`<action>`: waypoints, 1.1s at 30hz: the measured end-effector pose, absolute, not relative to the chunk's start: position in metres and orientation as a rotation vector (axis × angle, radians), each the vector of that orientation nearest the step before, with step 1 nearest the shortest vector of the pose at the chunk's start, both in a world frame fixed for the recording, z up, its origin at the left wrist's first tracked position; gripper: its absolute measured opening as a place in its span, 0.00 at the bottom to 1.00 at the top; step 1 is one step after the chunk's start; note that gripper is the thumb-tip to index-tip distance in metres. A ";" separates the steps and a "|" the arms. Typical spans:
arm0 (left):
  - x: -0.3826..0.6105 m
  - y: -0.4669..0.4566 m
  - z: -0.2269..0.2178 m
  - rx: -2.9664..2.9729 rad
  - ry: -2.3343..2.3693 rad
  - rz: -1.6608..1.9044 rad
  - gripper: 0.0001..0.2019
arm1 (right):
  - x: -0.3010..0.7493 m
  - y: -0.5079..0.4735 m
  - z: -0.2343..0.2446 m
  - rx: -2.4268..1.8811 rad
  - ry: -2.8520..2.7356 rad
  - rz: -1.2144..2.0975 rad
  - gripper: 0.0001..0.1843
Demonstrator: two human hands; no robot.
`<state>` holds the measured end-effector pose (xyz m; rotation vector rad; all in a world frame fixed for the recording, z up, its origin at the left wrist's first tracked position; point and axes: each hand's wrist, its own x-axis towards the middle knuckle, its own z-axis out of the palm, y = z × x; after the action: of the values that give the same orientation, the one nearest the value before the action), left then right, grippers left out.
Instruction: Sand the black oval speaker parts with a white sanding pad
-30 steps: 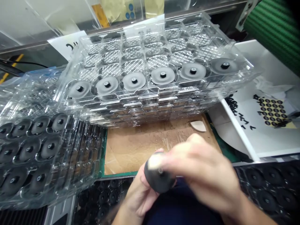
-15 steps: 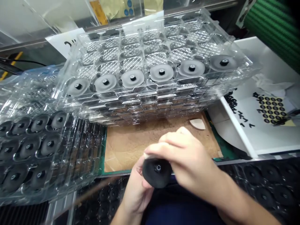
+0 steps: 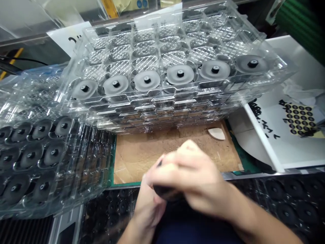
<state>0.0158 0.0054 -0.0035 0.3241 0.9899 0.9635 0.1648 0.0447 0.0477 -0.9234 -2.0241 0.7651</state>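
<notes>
Low in the middle, my left hand (image 3: 149, 200) is closed round a black round disc (image 3: 167, 192), holding it by its edge. My right hand (image 3: 188, 173) is bent over the top of the disc, its fingers curled and slightly blurred. It covers most of the disc's face and the central hub. Whether the right fingers pinch anything small is hidden. Beyond the hands lies a brown cardboard sheet (image 3: 134, 156) on a green mat, with a small white piece (image 3: 217, 133) at its far right.
Clear plastic trays (image 3: 152, 101) are stacked behind, the top one with a front row of black discs (image 3: 147, 80). More trays with discs (image 3: 30, 154) stand at left. At right, a white bin (image 3: 264, 139) holds a sheet of round black stickers (image 3: 299, 118) and small black bits.
My right hand has moved left and over the disc, hiding the face and hub that were in plain sight. The camera view has shifted slightly.
</notes>
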 end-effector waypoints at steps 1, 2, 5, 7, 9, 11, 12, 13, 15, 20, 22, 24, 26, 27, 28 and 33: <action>0.016 0.006 -0.002 0.335 0.969 0.998 0.30 | 0.169 0.048 0.038 -1.056 -1.939 0.794 0.15; 0.016 0.006 0.000 0.333 0.938 1.036 0.30 | 0.174 0.051 0.026 -1.207 -1.862 0.821 0.14; 0.015 0.007 0.006 0.302 0.870 1.102 0.27 | 0.182 0.045 -0.021 -1.536 -1.766 0.902 0.12; 0.012 0.006 0.007 0.290 0.882 1.092 0.26 | 0.182 0.032 -0.052 -1.569 -1.803 0.962 0.12; 0.010 0.007 0.006 0.285 0.906 1.067 0.28 | 0.180 0.019 -0.073 -1.571 -1.816 1.010 0.11; 0.009 0.007 0.004 0.282 0.911 1.039 0.31 | 0.179 0.013 -0.077 -1.593 -1.775 1.032 0.11; 0.009 0.007 0.003 0.280 0.901 1.031 0.32 | 0.180 0.013 -0.070 -1.609 -1.735 1.027 0.11; 0.011 0.008 0.003 0.276 0.885 1.031 0.32 | 0.180 0.015 -0.058 -1.627 -1.685 1.010 0.12; 0.014 0.007 0.004 0.269 0.853 1.042 0.31 | 0.180 0.021 -0.022 -1.630 -1.578 0.931 0.14; 0.019 0.005 0.007 0.254 0.879 1.027 0.26 | 0.165 0.025 0.056 -1.186 -1.768 0.637 0.12; 0.019 0.004 0.004 0.230 0.920 1.007 0.23 | 0.160 0.024 0.062 -1.064 -1.982 0.730 0.12; 0.020 0.004 0.000 0.210 0.966 1.003 0.23 | 0.158 0.026 0.056 -1.079 -2.115 0.901 0.11; 0.023 0.004 -0.005 0.200 0.978 0.987 0.22 | 0.156 0.029 0.047 -1.154 -2.100 0.920 0.11; 0.025 0.004 -0.007 0.200 0.969 0.971 0.21 | 0.155 0.030 0.043 -1.195 -2.043 0.841 0.11; 0.026 0.004 -0.007 0.199 0.951 0.955 0.19 | 0.154 0.030 0.041 -1.220 -1.979 0.750 0.12; 0.022 0.006 -0.002 0.219 0.840 0.922 0.22 | 0.170 0.015 0.049 -1.083 -1.990 0.909 0.11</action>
<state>0.0224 0.0063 -0.0017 0.2194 0.8404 0.9224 0.1703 0.0153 0.0490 -1.0832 -1.9898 0.9090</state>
